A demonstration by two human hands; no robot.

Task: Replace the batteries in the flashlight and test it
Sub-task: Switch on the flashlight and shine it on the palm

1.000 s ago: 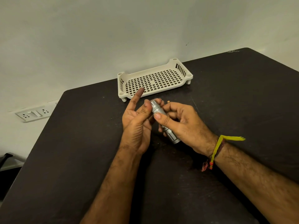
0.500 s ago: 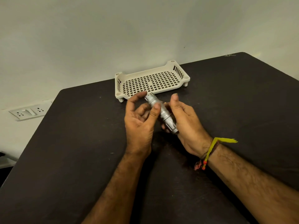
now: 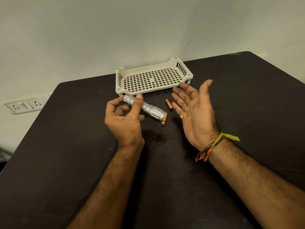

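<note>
Flashlight [image 3: 148, 109], silver metal, held above the dark bench [image 3: 247, 104] in the left hand [image 3: 125, 119], whose grip pinches its narrow tail end between thumb and fingers. Two copper-coloured batteries lie on the bench: one battery [image 3: 164, 119] just beyond the flashlight's wide head, another battery [image 3: 169, 105] between that head and the right hand [image 3: 194, 111], which hovers released, palm up. A cream perforated tray [image 3: 154, 78] sits behind both.

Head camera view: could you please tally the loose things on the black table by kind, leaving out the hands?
Flashlight: 1, silver, held by the left hand
Batteries: 2, copper-coloured, one lying apart, one at the flashlight's end
Tray: 1, cream, perforated
Total: 4
</note>
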